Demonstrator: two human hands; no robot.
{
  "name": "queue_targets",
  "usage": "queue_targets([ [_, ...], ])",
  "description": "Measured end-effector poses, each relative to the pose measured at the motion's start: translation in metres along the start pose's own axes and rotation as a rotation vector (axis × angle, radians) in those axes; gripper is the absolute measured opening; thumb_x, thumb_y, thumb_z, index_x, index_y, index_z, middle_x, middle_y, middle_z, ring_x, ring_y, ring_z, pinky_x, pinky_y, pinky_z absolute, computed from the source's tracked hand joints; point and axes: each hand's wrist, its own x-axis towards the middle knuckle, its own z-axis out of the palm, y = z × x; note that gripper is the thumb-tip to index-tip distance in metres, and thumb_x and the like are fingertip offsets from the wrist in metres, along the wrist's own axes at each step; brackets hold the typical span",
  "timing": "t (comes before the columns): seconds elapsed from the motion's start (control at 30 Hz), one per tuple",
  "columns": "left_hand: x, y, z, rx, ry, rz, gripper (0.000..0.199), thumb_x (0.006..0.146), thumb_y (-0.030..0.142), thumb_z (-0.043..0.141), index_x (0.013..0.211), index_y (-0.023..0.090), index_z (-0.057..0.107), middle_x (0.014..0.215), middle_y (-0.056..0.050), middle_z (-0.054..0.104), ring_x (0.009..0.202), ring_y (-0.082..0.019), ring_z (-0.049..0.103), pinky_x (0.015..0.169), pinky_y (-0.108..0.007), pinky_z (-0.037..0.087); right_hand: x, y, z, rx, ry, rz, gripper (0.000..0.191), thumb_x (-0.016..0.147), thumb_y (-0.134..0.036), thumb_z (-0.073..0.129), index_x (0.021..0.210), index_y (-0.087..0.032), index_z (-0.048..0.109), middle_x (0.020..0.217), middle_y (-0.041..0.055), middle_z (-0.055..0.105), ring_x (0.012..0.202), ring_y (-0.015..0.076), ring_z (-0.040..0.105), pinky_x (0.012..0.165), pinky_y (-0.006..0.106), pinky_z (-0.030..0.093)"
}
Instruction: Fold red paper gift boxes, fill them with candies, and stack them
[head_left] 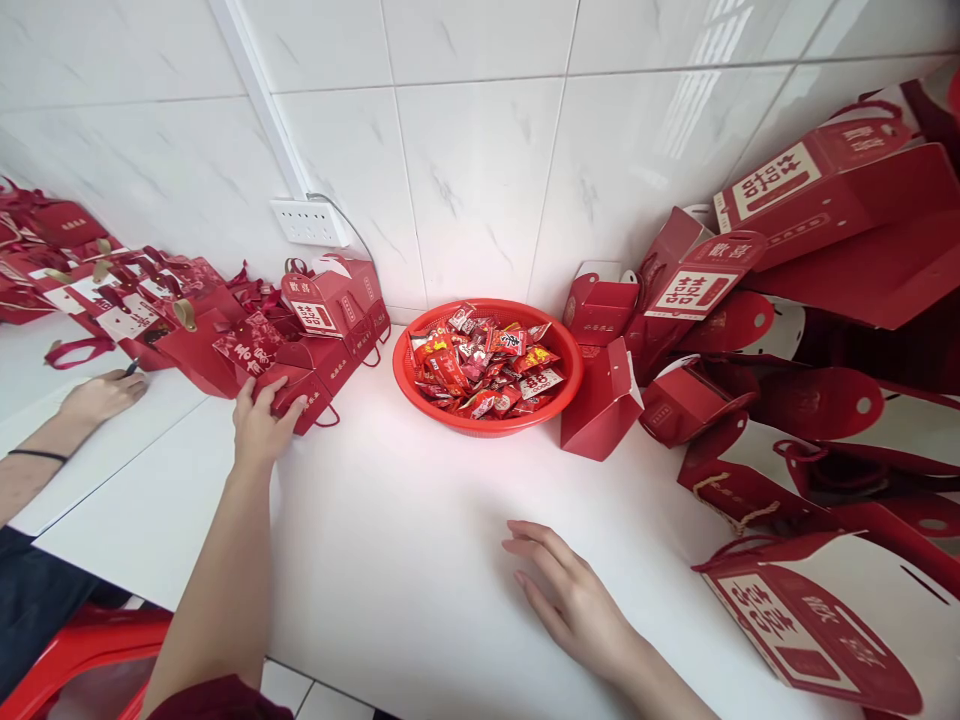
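Observation:
My left hand [262, 420] rests with spread fingers on a red gift box [304, 375] at the left, among other closed boxes. Over the white table, my right hand [562, 590] hovers or lies with its fingers apart, and nothing is in it. Beyond my hands, near the wall, a red plastic basket [489, 428] holds many small wrapped candies [480, 365]. Just right of the basket stands a red box [600, 405] with its side toward me.
Opened red boxes [817, 620] crowd the right side, some stacked. More bags and boxes [135, 300] line the wall at the left. Another person's hand [105, 395] lies on the left table. A power strip [309, 222] is on the wall, and a red chair [82, 660] stands lower left.

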Motion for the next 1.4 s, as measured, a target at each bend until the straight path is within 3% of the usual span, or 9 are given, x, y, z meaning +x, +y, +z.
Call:
queue_targets([
  [0.2, 0.004, 0.001, -0.001, -0.002, -0.051, 0.003, 0.057, 0.101, 0.052, 0.031, 0.139, 0.013, 0.049, 0.158, -0.012, 0.021, 0.146, -0.027, 0.02, 0.121, -0.048, 0.015, 0.001, 0.0, -0.001, -0.002, -0.003, -0.008, 0.034, 0.098, -0.016, 0.041, 0.129, -0.024, 0.05, 0.136, 0.0112, 0.051, 0.123, 0.021, 0.056, 0.099, 0.036, 0.053],
  [0.33, 0.008, -0.002, -0.002, -0.006, -0.08, -0.022, 0.062, 0.102, 0.053, 0.02, 0.139, 0.013, 0.049, 0.158, -0.013, 0.021, 0.147, -0.028, 0.019, 0.121, -0.05, 0.014, 0.002, 0.0, -0.001, -0.001, -0.013, -0.002, 0.033, 0.098, -0.016, 0.042, 0.128, -0.025, 0.051, 0.135, 0.0106, 0.052, 0.121, 0.0204, 0.057, 0.099, 0.036, 0.053],
  [0.93, 0.011, 0.009, -0.004, 0.012, -0.085, -0.049, 0.057, 0.101, 0.052, 0.029, 0.142, 0.015, 0.045, 0.159, -0.014, 0.018, 0.146, -0.03, 0.02, 0.12, -0.05, 0.016, 0.003, -0.003, -0.001, -0.018, -0.015, -0.037, 0.03, 0.097, -0.014, 0.043, 0.121, -0.024, 0.056, 0.131, 0.0094, 0.057, 0.116, 0.0195, 0.061, 0.097, 0.035, 0.054],
  [1.07, 0.008, 0.015, -0.006, 0.033, -0.058, -0.071, 0.055, 0.101, 0.051, 0.03, 0.143, 0.019, 0.045, 0.16, -0.014, 0.02, 0.146, -0.036, 0.018, 0.117, -0.059, 0.014, 0.004, -0.005, -0.002, -0.035, -0.017, -0.045, 0.029, 0.097, -0.015, 0.044, 0.121, -0.024, 0.056, 0.13, 0.009, 0.058, 0.113, 0.0189, 0.063, 0.095, 0.035, 0.055],
  [1.17, 0.0, 0.03, -0.011, 0.053, 0.008, -0.102, 0.061, 0.099, 0.056, 0.032, 0.149, 0.021, 0.036, 0.162, -0.017, 0.012, 0.147, -0.044, 0.006, 0.11, -0.073, 0.008, 0.003, -0.006, -0.009, -0.09, 0.018, -0.078, 0.03, 0.098, -0.016, 0.043, 0.123, -0.023, 0.056, 0.13, 0.0103, 0.059, 0.115, 0.0202, 0.062, 0.095, 0.036, 0.055],
  [1.23, -0.009, 0.049, -0.014, 0.061, 0.111, -0.056, 0.066, 0.099, 0.056, 0.034, 0.154, 0.021, 0.024, 0.163, -0.018, 0.005, 0.148, -0.042, -0.001, 0.11, -0.074, 0.004, 0.002, -0.006, -0.019, -0.156, 0.079, -0.092, 0.03, 0.098, -0.017, 0.043, 0.125, -0.023, 0.055, 0.13, 0.0116, 0.059, 0.117, 0.0216, 0.061, 0.096, 0.038, 0.055],
  [1.33, -0.029, 0.086, -0.01, 0.049, 0.285, 0.181, 0.066, 0.098, 0.048, 0.042, 0.153, 0.015, 0.026, 0.162, -0.017, 0.012, 0.15, -0.034, 0.005, 0.118, -0.06, 0.008, -0.003, -0.001, -0.042, -0.266, 0.218, -0.042, 0.029, 0.099, -0.018, 0.044, 0.125, -0.023, 0.056, 0.131, 0.0127, 0.058, 0.118, 0.0238, 0.06, 0.095, 0.039, 0.055],
  [1.4, -0.048, 0.109, 0.001, 0.025, 0.276, 0.363, 0.057, 0.096, 0.041, 0.045, 0.144, 0.011, 0.04, 0.157, -0.016, 0.027, 0.148, -0.029, 0.019, 0.12, -0.047, 0.017, -0.008, 0.001, -0.06, -0.329, 0.331, 0.017, 0.028, 0.099, -0.019, 0.046, 0.125, -0.023, 0.056, 0.132, 0.013, 0.057, 0.117, 0.0251, 0.06, 0.093, 0.041, 0.055],
])
